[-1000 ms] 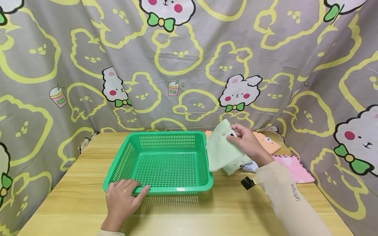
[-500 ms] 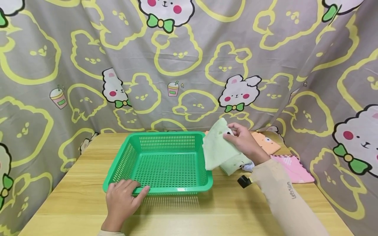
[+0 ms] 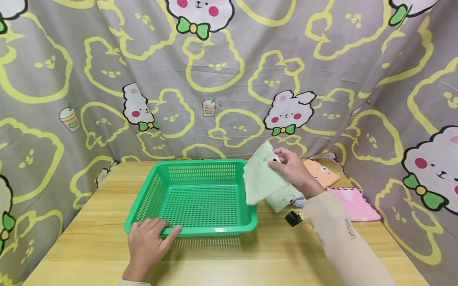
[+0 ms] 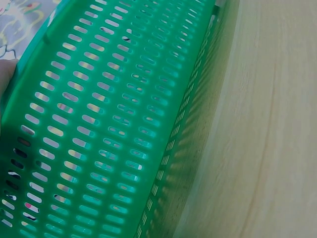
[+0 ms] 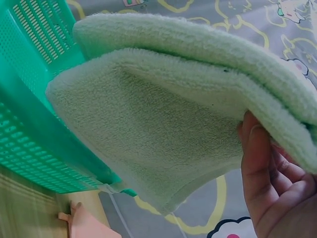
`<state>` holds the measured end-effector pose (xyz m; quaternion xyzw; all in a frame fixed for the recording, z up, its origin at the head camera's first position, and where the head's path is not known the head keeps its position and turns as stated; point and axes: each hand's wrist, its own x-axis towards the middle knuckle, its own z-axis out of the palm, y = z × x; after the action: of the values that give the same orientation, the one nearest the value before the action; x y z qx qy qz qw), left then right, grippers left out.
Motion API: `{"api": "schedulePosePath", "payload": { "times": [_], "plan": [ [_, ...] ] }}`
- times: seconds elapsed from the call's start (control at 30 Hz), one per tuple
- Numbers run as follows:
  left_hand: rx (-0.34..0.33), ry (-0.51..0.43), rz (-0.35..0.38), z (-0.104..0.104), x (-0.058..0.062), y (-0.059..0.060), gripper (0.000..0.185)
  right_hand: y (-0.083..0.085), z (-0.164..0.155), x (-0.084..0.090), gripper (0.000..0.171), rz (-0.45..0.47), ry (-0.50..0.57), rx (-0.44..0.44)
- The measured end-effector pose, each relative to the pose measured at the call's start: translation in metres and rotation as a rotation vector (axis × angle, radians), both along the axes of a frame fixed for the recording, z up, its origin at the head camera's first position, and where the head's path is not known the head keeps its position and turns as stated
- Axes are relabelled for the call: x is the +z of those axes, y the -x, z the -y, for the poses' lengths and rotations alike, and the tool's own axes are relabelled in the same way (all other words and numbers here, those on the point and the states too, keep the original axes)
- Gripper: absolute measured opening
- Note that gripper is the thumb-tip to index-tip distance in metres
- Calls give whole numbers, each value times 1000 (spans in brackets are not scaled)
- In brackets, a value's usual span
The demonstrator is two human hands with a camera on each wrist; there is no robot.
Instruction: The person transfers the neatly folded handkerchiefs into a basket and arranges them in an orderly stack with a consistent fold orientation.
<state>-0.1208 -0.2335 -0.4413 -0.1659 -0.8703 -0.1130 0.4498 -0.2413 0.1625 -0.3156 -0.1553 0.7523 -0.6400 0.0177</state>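
Hands, right (image 3: 294, 171) holds towel (image 3: 262, 180) hanging down

A pale wooden table (image 3: 93, 246) stands closed in on three sides by a grey curtain (image 3: 222, 71) printed with yellow bunny outlines, white bunnies in green bows and small drink cups, under even light.

Both hands are bare. The right arm wears a long, close-fitting beige sleeve (image 3: 343, 242) reaching to the wrist, with small dark lettering (image 3: 349, 228) printed along the forearm. A small black device (image 3: 292, 218) sits at the right wrist. At the left wrist only a pale cuff edge (image 3: 134, 282) shows.
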Motion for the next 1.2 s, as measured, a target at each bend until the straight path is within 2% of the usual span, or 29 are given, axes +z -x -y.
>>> {"api": "schedulePosePath", "payload": {
  "times": [0.6, 0.83, 1.2],
  "plan": [
    [1, -2, 0, 1, 1, 0, 65, 4, 7, 0, 29, 0, 30, 17],
    [-4, 5, 1, 2, -2, -1, 65, 2, 7, -5, 24, -9, 33, 16],
    [-3, 0, -24, 1, -3, 1, 66, 4, 13, -6, 32, -14, -15, 8]
  ]
}}
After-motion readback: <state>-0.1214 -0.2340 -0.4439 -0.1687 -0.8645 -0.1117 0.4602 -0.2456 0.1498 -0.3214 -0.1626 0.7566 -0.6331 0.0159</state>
